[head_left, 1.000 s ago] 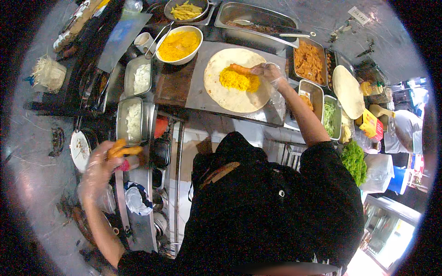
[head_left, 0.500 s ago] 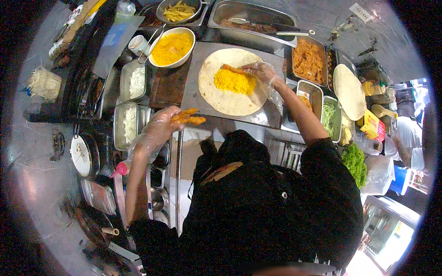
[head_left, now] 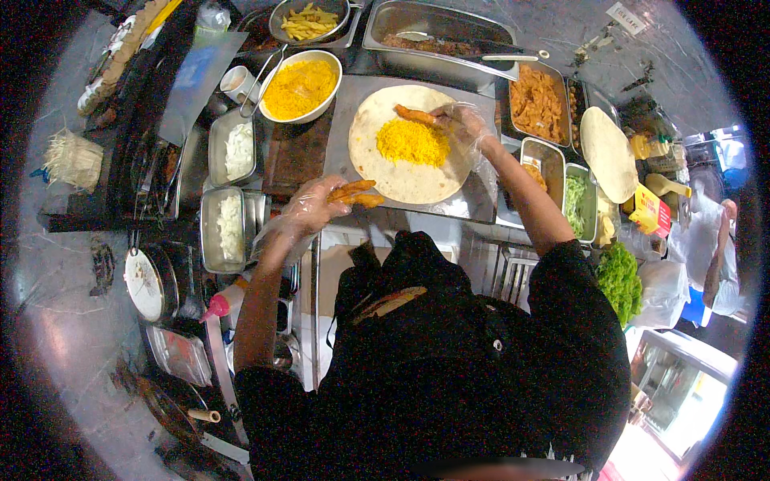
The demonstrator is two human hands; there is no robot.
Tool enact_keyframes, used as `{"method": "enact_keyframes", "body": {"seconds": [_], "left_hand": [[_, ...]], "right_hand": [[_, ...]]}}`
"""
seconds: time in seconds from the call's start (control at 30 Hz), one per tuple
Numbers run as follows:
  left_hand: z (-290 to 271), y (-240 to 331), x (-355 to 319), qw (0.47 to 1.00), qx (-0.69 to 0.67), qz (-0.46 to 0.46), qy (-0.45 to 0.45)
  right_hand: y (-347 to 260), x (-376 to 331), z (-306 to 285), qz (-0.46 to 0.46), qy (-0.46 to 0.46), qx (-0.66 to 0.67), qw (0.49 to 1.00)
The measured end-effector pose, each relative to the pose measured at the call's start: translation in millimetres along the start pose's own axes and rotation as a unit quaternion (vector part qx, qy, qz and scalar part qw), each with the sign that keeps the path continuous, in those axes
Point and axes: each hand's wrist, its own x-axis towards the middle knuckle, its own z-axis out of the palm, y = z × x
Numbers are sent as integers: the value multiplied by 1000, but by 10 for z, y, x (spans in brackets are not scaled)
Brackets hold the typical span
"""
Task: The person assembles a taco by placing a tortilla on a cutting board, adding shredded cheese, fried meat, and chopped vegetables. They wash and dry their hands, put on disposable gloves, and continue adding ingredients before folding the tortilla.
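Note:
A large round tortilla [head_left: 377, 174] lies flat on a metal board, with a patch of yellow rice [head_left: 411, 143] at its middle. My right hand [head_left: 467, 127], in a clear plastic glove, pinches one end of an orange-brown fried strip [head_left: 415, 115]. That strip lies across the far side of the rice; whether it touches the tortilla I cannot tell. Near the tortilla's lower left edge, my gloved left hand [head_left: 311, 207] is closed on a few similar fried strips [head_left: 353, 194], their ends poking out to the right.
A bowl of yellow rice [head_left: 298, 88] and trays of white filling [head_left: 233, 228] stand left. Fries [head_left: 309, 22] sit beyond. A long metal tray [head_left: 441, 56] borders the far side. To the right are orange meat [head_left: 539, 100], shredded greens [head_left: 576, 204], another tortilla [head_left: 608, 156] and lettuce [head_left: 618, 280].
My left hand has come rightward with its strips, closer to the tortilla. The strip in my right hand now shows more fully, a little farther from me along the rice.

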Motion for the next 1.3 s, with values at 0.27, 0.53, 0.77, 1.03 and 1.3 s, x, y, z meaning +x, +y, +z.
{"method": "enact_keyframes", "body": {"seconds": [0.27, 0.53, 0.77, 1.03, 1.3], "left_hand": [[38, -58, -64, 999, -32, 11, -3], [70, 27, -36, 999, -34, 23, -7], [48, 149, -100, 1000, 3, 23, -3], [126, -2, -54, 999, -17, -6, -27], [89, 91, 11, 998, -20, -17, -60]], "right_hand": [[-224, -40, -12, 21, -1, -101, 995], [-893, 29, -138, 134, -36, -312, 940], [-631, 117, -182, 52, -47, -128, 989], [-742, 8, -42, -12, -54, -250, 967], [-627, -14, -22, -18, -48, -277, 960]]}}
